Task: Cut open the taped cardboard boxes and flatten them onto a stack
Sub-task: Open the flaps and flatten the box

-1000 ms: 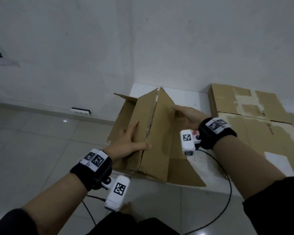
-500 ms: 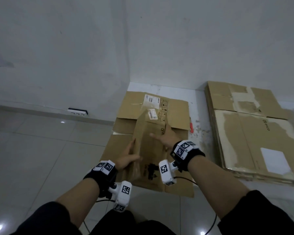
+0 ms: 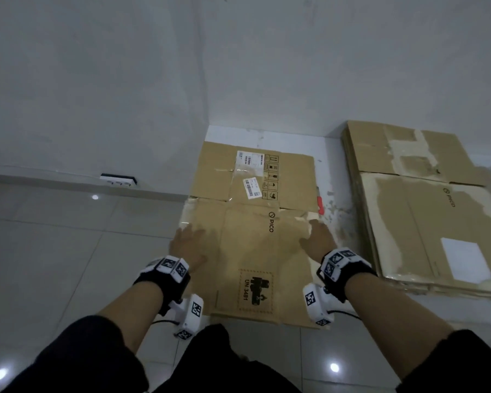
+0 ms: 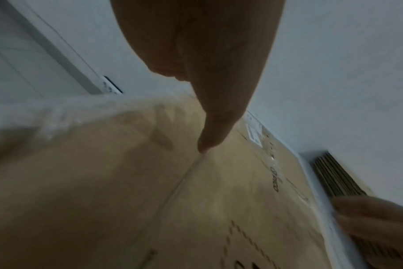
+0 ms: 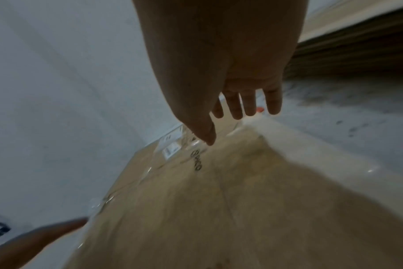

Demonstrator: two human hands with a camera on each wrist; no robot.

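Observation:
A brown cardboard box (image 3: 250,245) printed with "PICO" and "UN 3481" lies flattened on the floor in front of me, with white labels on its far flap. My left hand (image 3: 186,241) presses flat on its left part, fingers straight. My right hand (image 3: 318,236) lies open over its right edge; the right wrist view shows the fingers (image 5: 249,105) straight and spread just above the cardboard (image 5: 219,209). In the left wrist view my thumb (image 4: 209,138) touches a crease of the box (image 4: 150,191). A red cutter (image 3: 319,204) lies on the floor just past the box's right edge.
A stack of flattened cardboard (image 3: 425,211) lies to the right along the wall. A wall socket (image 3: 119,181) sits low on the left wall. The floor to the left is glossy tile (image 3: 54,251). My dark-clothed knees fill the bottom of the head view.
The box stood half folded between my hands a second ago. It now lies flat on the floor, and both hands have come down and spread apart onto it.

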